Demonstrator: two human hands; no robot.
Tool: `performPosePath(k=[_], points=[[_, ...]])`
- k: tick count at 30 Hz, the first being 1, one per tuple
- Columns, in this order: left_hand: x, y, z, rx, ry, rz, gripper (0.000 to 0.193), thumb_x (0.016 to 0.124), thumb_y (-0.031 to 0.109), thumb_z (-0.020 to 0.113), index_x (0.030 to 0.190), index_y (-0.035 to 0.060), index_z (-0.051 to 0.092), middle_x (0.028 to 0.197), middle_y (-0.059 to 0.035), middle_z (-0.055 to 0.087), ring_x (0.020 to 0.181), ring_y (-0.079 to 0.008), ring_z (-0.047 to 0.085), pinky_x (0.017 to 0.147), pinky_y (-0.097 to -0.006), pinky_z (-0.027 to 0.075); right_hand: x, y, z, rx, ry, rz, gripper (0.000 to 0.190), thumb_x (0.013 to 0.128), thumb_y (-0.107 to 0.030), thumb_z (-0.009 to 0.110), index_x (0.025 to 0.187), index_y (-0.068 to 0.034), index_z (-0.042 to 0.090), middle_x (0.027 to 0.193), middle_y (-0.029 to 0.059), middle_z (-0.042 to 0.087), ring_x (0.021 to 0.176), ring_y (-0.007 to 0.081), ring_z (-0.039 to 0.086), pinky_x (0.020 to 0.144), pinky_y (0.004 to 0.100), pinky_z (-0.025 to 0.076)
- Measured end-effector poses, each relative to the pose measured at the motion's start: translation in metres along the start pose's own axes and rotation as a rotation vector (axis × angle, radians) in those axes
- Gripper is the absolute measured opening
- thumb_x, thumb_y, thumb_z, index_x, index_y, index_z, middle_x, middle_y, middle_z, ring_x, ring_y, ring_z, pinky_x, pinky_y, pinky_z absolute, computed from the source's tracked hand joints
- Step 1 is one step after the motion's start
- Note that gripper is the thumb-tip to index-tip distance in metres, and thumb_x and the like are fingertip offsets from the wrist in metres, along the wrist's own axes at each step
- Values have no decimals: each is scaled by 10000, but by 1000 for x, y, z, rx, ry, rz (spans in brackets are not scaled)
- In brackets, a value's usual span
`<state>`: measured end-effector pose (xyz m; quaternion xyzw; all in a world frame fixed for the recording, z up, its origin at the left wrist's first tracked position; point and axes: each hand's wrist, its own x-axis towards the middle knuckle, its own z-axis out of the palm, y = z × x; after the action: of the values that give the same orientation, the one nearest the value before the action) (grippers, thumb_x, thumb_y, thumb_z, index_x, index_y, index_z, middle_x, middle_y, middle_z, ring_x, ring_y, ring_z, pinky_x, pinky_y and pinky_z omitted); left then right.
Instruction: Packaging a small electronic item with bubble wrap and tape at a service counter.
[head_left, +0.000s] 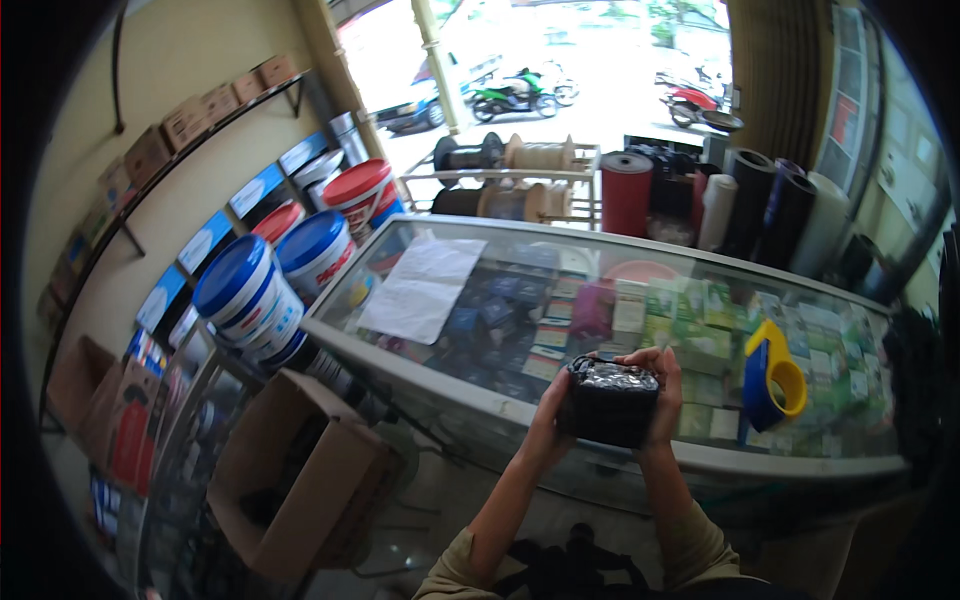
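Note:
Between both hands I hold a small block-shaped package (611, 409) with dark sides and a shiny, crinkled plastic top. My left hand (553, 412) grips its left side and my right hand (664, 397) its right side, with fingers at the far edge. The package is above the near edge of a glass display counter (510, 416). To the right on the glass stands a yellow and blue tape dispenser (772, 379). A sheet of paper (424, 289) lies at the counter's left end. What the package contains is hidden.
An opened cardboard box (300, 480) stands left of the counter. Behind it are plastic buckets with blue lids (244, 289) and red lids (358, 182). Wire spools (536, 154) and upright rolls of sheet material (626, 195) line the far side. Boxes (187, 124) fill a wall shelf.

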<state>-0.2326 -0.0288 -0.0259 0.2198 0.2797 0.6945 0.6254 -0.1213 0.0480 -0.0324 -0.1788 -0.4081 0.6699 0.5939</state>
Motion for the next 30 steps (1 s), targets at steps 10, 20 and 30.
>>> performPosePath(k=[10, 20, 30], points=[[-134, 105, -129, -142, 415, 376, 580, 965, 535, 309, 1258, 69, 494, 1242, -99, 556, 1187, -218, 496, 1036, -384, 344, -47, 117, 175, -63, -494, 652, 469, 984, -462, 320, 1201, -92, 512, 1094, 37, 536, 970, 105, 489, 859, 260, 399], [-304, 193, -281, -120, 827, 505, 610, 921, 594, 399, 1272, 100, 459, 1216, -63, 540, 1132, -167, 498, 966, -371, 386, -171, 273, 311, -150, -881, 1192, 500, 984, -462, 323, 1317, -104, 427, 1245, 78, 530, 1100, 201, 527, 874, 428, 457], [-334, 186, -367, 98, 1158, 410, 643, 852, 360, 674, 1338, 73, 368, 1268, -98, 448, 1147, -183, 472, 970, -327, 361, -204, 354, 359, -335, -813, 1416, 521, 946, -469, 414, 1284, -77, 476, 1171, 92, 585, 1082, 212, 564, 911, 401, 452]])
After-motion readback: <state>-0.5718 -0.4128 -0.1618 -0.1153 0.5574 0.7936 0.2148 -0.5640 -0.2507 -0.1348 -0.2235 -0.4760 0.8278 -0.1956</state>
